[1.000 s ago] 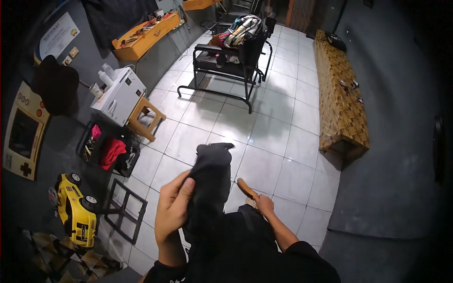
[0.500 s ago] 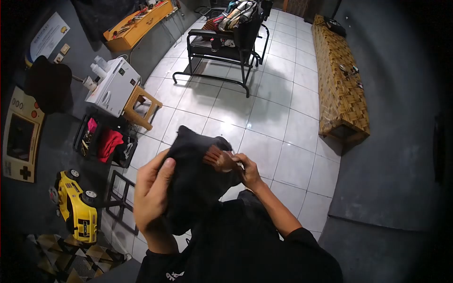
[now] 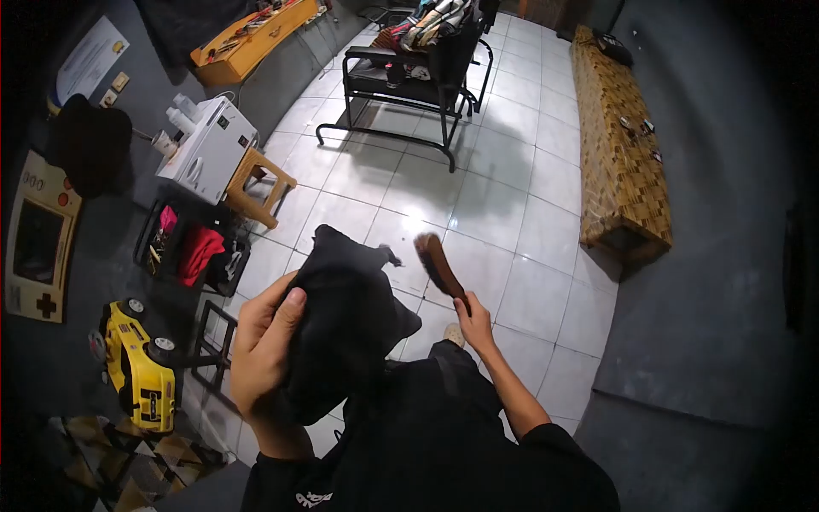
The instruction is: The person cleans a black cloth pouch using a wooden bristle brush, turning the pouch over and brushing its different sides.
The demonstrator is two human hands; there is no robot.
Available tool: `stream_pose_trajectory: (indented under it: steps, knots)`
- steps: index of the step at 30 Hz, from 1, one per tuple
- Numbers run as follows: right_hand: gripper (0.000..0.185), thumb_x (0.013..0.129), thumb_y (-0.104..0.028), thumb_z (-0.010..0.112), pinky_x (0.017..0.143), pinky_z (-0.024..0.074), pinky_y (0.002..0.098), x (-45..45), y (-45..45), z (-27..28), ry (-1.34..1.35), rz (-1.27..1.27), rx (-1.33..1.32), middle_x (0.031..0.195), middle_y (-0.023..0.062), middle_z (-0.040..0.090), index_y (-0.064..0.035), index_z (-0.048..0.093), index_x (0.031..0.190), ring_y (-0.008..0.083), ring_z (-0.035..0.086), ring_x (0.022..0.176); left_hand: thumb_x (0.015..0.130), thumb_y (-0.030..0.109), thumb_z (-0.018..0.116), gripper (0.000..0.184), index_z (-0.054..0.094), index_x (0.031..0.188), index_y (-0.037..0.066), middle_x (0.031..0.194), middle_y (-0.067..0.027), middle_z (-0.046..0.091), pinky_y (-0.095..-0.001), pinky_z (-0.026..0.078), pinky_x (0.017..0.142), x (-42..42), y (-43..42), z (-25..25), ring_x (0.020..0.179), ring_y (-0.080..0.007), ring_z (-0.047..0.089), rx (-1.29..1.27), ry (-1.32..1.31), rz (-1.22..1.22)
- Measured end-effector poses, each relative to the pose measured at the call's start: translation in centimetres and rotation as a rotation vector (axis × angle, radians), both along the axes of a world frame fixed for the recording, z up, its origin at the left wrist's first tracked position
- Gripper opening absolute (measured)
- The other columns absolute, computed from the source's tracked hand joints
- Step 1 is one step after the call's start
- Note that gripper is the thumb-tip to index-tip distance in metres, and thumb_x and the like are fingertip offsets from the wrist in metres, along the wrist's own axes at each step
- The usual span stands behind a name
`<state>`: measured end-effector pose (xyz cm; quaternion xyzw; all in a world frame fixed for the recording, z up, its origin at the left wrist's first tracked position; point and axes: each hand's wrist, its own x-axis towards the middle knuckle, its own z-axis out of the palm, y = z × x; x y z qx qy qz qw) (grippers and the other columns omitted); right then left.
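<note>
Well short of the black chair (image 3: 367, 84), the left hand (image 3: 266, 350) grips the black cloth (image 3: 341, 316) — best kept taut for brushing. The right hand (image 3: 475, 324) grips the brush (image 3: 438, 263), clear of the cloth; light, one-way strokes should suit.

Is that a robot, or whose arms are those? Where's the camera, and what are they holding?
No robot here, just a person using their own bare arms. The camera is worn on their head and looks forward and down, so you see nearly what they see. Their left hand grips a black fabric item; I can't tell exactly what it is. Their right hand holds a brush, apart from the fabric. Beyond them is a white tiled floor, where a black chair stands with colourful cloth heaped on it.
</note>
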<state>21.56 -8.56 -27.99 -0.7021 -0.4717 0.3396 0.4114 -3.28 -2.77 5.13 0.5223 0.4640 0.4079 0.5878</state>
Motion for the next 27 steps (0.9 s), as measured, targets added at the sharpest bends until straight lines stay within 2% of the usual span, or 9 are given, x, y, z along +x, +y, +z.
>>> stream_pose_trajectory:
  steps: [3, 6, 10, 12, 16, 19, 22, 23, 27]
  knots:
    - [0.023, 0.082, -0.004, 0.06, 0.067, 0.0469, 0.0297, -2.9, 1.7, 6.9, 0.273, 0.061, 0.356, 0.082, 0.0125, 0.061, -0.0027, 0.053, 0.105, 0.0178, 0.059, 0.073, 0.091, 0.013, 0.051, 0.033, 0.053, 0.113, -0.01, 0.096, -0.008, 0.061, -0.019, 0.041, 0.078, 0.8, -0.2, 0.1, 0.084, -0.0089, 0.055, -0.013, 0.01, -0.03]
    - [0.028, 0.08, -0.001, 0.06, 0.07, 0.047, 0.0305, -4.6, 3.0, 9.1, 0.341, 0.24, 0.581, 0.088, 0.0114, 0.06, -0.0049, 0.054, 0.107, 0.021, 0.061, 0.08, 0.09, 0.013, 0.053, 0.033, 0.054, 0.112, -0.011, 0.095, -0.0086, 0.062, -0.0196, 0.041, 0.077, 0.4, -0.6, 1.3, 0.084, -0.0094, 0.055, 0.031, 0.078, -0.051]
    - [0.03, 0.079, -0.009, 0.063, 0.071, 0.0454, 0.0364, -3.6, 3.5, 4.4, -0.154, 0.223, 0.539, 0.094, 0.0174, 0.059, -0.003, 0.054, 0.108, 0.0321, 0.057, 0.082, 0.087, 0.011, 0.055, 0.032, 0.055, 0.109, -0.012, 0.092, -0.0106, 0.064, -0.0215, 0.042, 0.078, -0.5, -2.1, 1.4, 0.084, -0.0115, 0.056, 0.189, 0.013, 0.1]
    - [0.031, 0.079, -0.017, 0.064, 0.07, 0.045, 0.0398, -2.2, 2.4, -0.2, -0.235, 0.302, 0.448, 0.092, 0.0177, 0.06, -0.0043, 0.055, 0.105, 0.0336, 0.058, 0.081, 0.086, 0.009, 0.056, 0.032, 0.055, 0.11, -0.013, 0.095, -0.0127, 0.064, -0.0223, 0.042, 0.079, -1.6, -1.7, 1.6, 0.086, -0.0127, 0.057, 0.155, -0.006, -0.014]
    - [0.032, 0.082, -0.035, 0.058, 0.071, 0.0447, 0.0432, 1.3, -1.8, -9.1, -0.69, 0.327, -0.372, 0.084, 0.0173, 0.062, -0.0074, 0.058, 0.098, 0.0332, 0.06, 0.082, 0.087, 0.01, 0.055, 0.034, 0.053, 0.112, -0.012, 0.098, -0.0129, 0.063, -0.0214, 0.041, 0.081, -2.2, -2.2, 1.3, 0.089, -0.0126, 0.056, 0.14, 0.0, -0.026]
    - [0.032, 0.086, -0.037, 0.054, 0.071, 0.0453, 0.0417, 1.6, -3.8, -8.8, -0.577, 0.153, -0.59, 0.081, 0.0176, 0.063, -0.0076, 0.059, 0.098, 0.0339, 0.061, 0.08, 0.088, 0.011, 0.054, 0.035, 0.051, 0.116, -0.012, 0.101, -0.0123, 0.062, -0.021, 0.041, 0.082, -1.6, -2.1, 1.4, 0.09, -0.0123, 0.056, 0.106, -0.026, -0.024]
    - [0.03, 0.089, -0.034, 0.052, 0.069, 0.0453, 0.039, 0.8, -1.8, -5.7, -0.17, 0.068, -0.309, 0.081, 0.0187, 0.062, -0.0061, 0.058, 0.099, 0.0323, 0.061, 0.076, 0.089, 0.01, 0.052, 0.036, 0.049, 0.118, -0.012, 0.102, -0.0119, 0.062, -0.0211, 0.041, 0.082, -0.8, -1.5, 0.9, 0.09, -0.012, 0.055, -0.006, -0.078, -0.047]
    - [0.029, 0.091, -0.03, 0.051, 0.058, 0.0431, 0.0336, 0.1, -0.9, -3.4, -0.019, 0.047, -0.118, 0.072, 0.0139, 0.06, -0.0019, 0.056, 0.095, 0.0244, 0.059, 0.065, 0.089, 0.01, 0.052, 0.037, 0.048, 0.119, -0.012, 0.103, -0.0118, 0.061, -0.0212, 0.041, 0.082, -0.5, -1.2, 0.6, 0.091, -0.0119, 0.055, -0.053, -0.098, -0.065]
    - [0.035, 0.093, -0.034, 0.048, 0.062, 0.0422, 0.028, -3.1, 1.4, 8.3, 0.464, 0.255, 0.261, 0.077, 0.0061, 0.057, 0.0002, 0.054, 0.1, 0.0129, 0.053, 0.072, 0.089, 0.009, 0.052, 0.037, 0.048, 0.119, -0.012, 0.103, -0.0119, 0.061, -0.0219, 0.041, 0.083, 0.4, -0.9, 0.5, 0.092, -0.0122, 0.055, -0.045, -0.058, -0.099]
